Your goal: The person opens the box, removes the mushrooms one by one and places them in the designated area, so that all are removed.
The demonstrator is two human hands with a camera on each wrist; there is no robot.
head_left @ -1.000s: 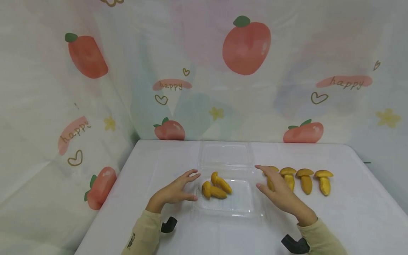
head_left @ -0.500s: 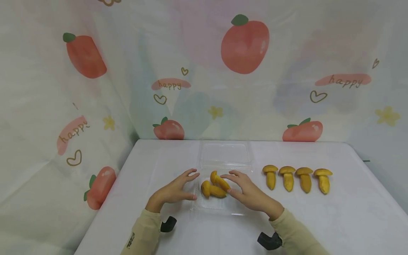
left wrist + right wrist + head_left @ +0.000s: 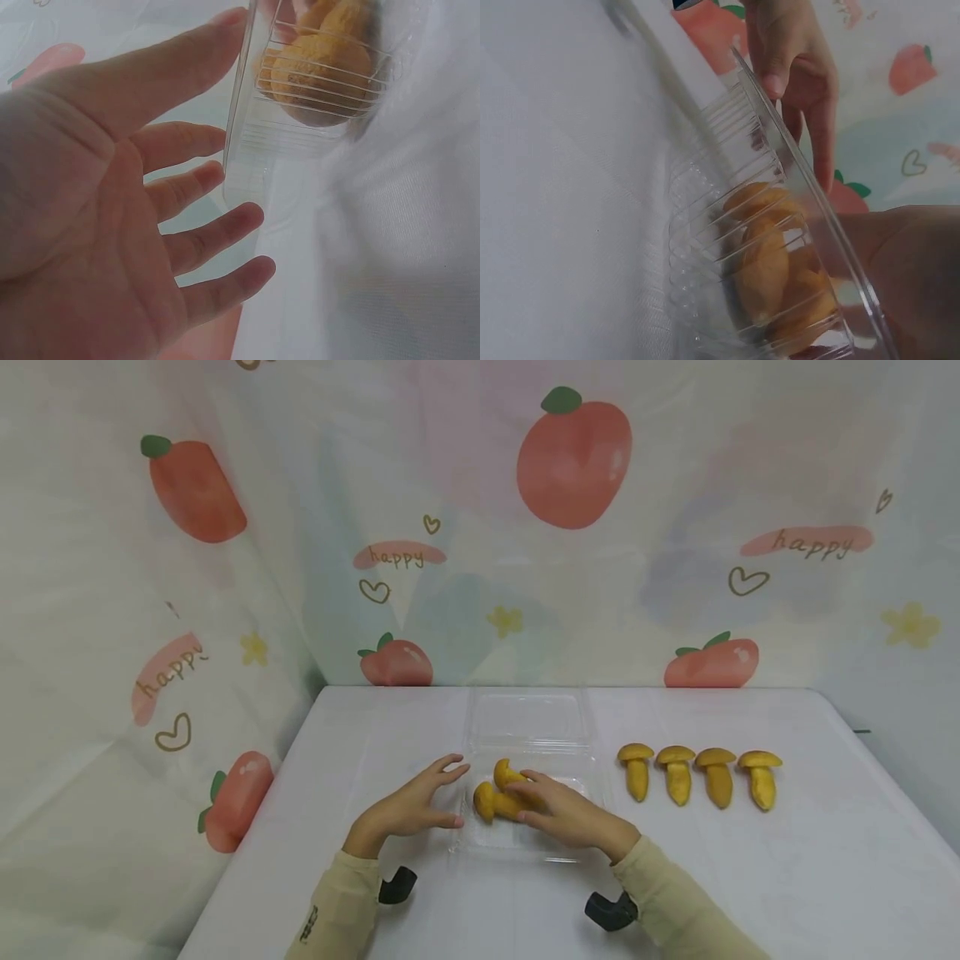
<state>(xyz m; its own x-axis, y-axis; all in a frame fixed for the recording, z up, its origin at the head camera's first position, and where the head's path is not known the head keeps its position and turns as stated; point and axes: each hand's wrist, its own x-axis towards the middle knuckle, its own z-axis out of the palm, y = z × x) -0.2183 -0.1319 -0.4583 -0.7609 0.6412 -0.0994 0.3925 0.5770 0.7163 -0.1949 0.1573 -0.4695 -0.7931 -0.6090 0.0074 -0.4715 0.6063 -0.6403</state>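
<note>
A clear plastic clamshell box (image 3: 480,846) lies open on the white table, two yellow mushrooms in the left part of its base. The front mushroom (image 3: 484,803) lies crosswise; behind it, the other mushroom (image 3: 504,773) is partly covered by my right hand (image 3: 566,811). That hand reaches into the box, thumb and fingers about the mushrooms; whether they pinch one is not visible. My left hand (image 3: 408,808) is beside the box's left rim, fingers spread and holding nothing. In the left wrist view a rounded mushroom (image 3: 319,82) shows through the box wall.
The box's lid (image 3: 528,718) is folded back towards the rear wall. To the right, several mushrooms (image 3: 677,777) stand in a row, caps away from me. A printed cloth (image 3: 585,593) hangs behind and at the left. Black wrist mounts (image 3: 611,912) sit under the sleeves.
My right hand has moved left from beside the mushroom row into the box, over the mushrooms there. The left hand has stayed in place. The row is fully visible now.
</note>
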